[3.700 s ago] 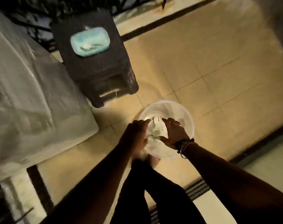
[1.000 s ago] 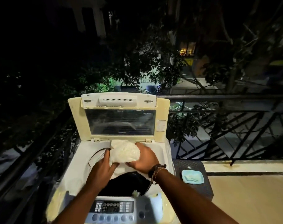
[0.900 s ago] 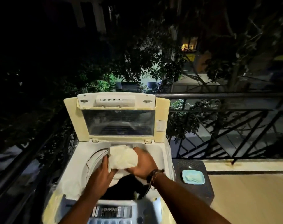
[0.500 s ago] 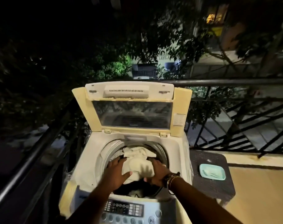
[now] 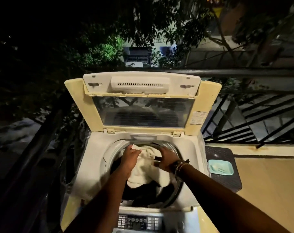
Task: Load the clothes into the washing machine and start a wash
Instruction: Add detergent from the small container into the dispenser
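1. White cloth lies in the mouth of the washing machine, draped over the dark laundry that fills the drum below it; its far edge reaches the rear rim of the drum opening.
2. Left hand is inside the drum opening, on the left part of the white cloth. Its fingers are extended toward the cloth's far edge and lie on the fabric; whether they pinch that edge cannot be told.
3. Right hand is on the right part of the white cloth, palm down, fingers spread and relaxed on the fabric. Bracelets circle its wrist.
4. White cloth sits between and beneath both hands, with most of its bulk nearer the front of the washing machine than the hands.
5. Lid of the washing machine stands open and upright at the rear, its clear window facing the camera.
6. Control panel runs along the front edge of the washing machine, below the forearms.
7. Dark stool stands just beside the washing machine on its right, bearing a pale blue soap dish.
8. Black railing runs behind the washing machine, with trees beyond it in darkness.
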`<state>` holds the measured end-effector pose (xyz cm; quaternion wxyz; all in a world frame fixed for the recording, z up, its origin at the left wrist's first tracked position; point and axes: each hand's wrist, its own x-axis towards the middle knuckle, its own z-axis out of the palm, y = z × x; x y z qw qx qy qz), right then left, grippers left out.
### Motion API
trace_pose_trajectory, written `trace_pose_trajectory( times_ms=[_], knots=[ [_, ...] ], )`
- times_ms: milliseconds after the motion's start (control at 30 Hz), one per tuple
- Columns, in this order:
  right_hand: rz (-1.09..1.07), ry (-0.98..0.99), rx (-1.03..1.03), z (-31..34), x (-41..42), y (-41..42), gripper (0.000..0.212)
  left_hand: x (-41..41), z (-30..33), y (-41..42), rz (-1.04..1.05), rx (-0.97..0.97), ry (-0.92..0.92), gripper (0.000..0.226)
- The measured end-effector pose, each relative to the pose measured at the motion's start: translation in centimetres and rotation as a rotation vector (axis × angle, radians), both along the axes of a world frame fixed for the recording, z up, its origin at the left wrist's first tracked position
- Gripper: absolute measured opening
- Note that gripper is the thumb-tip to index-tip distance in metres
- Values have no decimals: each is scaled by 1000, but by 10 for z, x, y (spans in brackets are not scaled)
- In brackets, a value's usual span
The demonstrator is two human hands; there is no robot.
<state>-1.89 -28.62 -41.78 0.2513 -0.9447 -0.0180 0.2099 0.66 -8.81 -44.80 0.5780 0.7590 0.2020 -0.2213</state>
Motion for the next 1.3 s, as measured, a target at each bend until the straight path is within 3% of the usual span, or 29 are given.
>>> trace_pose_trajectory(
  times_ms=[67,133,200,333,467,600,667,733,800,967,1067,1133,1233,1300],
  knots=[
    [-183,-7,92,-3,18,11,55,8,7,1,97,-139,69,70],
    [-452,162,403,0,34,28,24,15,20,-2,172,-269,135,53],
    [-710,334,693,0,47,43,11,25,21,-5,191,-356,167,38],
    [-1042,407,958,-6,65,62,20,46,18,-5,195,-419,212,18],
    [-1186,390,1055,-17,77,70,23,60,11,-2,205,-501,289,29],
    [-1315,324,1287,-27,80,79,16,70,0,-3,271,-548,309,20],
    [-1376,288,1403,-34,77,81,23,71,-1,-3,276,-585,316,21],
    [-1387,264,1419,-39,73,81,34,70,-2,-2,264,-619,333,14],
    [-1372,244,1416,-41,67,82,25,65,-4,0,245,-607,330,11],
    [-1424,120,1279,-53,56,81,11,44,-22,9,220,-551,301,44],
    [-1375,113,1142,-71,48,81,17,34,-32,14,195,-513,281,49],
    [-1360,153,1223,-72,49,81,28,35,-33,16,182,-502,270,51],
    [-1336,48,1085,-63,46,81,35,39,-29,19,138,-444,288,46],
    [-1427,91,1147,-60,49,81,38,40,-26,22,71,-375,292,53]
  ],
)
